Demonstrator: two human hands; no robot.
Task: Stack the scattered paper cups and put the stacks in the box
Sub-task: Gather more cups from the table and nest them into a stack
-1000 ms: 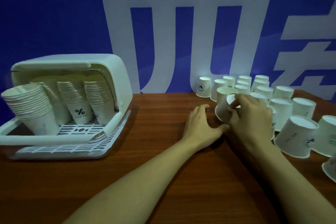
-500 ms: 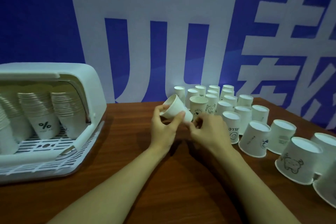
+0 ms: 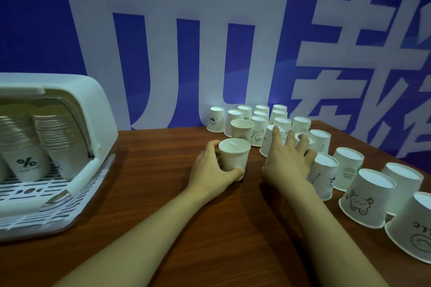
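An upright paper cup (image 3: pixel 234 155), mouth up and showing nothing inside, is gripped by the left hand (image 3: pixel 211 171): the thumb is curled round its near base and the fingers are wrapped behind its left wall. The cup is stood on the wooden table (image 3: pixel 163 193) near the centre of the view.

The right hand (image 3: pixel 288 161) is spread with straight fingers over the inverted cups at 1 o'clock from the held cup; its index fingertip is laid on the bottom of one inverted cup (image 3: pixel 270 140), and nothing is clasped by it. The two hands are kept apart, side by side.

A second upright cup (image 3: pixel 242 130) is seen at 12 o'clock, just behind the held one. A cluster of upside-down cups (image 3: pixel 258 121) is ranged against the blue and white wall (image 3: pixel 210 42), and a further row of inverted cups (image 3: pixel 366 196) is strung out toward 4 o'clock.

At 9 o'clock the white box (image 3: pixel 98 109) is found with its lid raised. Inside it, on a slotted white tray (image 3: pixel 42 202), leaning stacks of nested cups (image 3: pixel 58 137) are held, one front cup being marked with a percent sign (image 3: pixel 24 162). How many stacks are held cannot be told, since the box is cut by the left edge.
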